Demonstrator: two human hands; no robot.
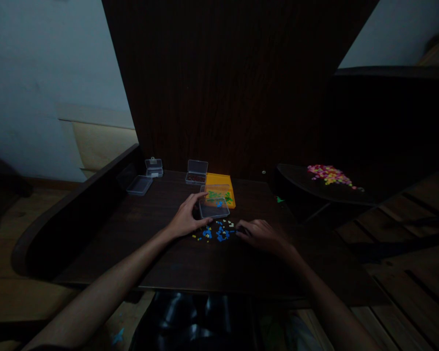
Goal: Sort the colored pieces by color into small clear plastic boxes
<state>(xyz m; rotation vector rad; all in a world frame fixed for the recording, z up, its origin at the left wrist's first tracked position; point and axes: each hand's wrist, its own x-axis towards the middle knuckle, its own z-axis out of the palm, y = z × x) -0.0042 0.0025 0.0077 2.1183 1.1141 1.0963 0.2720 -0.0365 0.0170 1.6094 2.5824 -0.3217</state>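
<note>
My left hand [187, 217] grips the left side of a small clear plastic box [214, 208] on the dark wooden table [161, 253], thumb and fingers curled round its edge. My right hand [260, 234] rests on the table just right of a scatter of small blue, yellow and white beads [218, 232], its fingertips pinched together at the beads' edge. What they pinch is too small and dark to make out. Behind the clear box lies an orange tray [221, 181] with green beads on it.
Three other small clear boxes stand at the table's back: one open-lidded [154, 167], one flat [139, 185], one holding dark beads [196, 172]. A dark side surface at the right carries a pile of pink and yellow beads [328, 174]. A dark wood panel rises behind.
</note>
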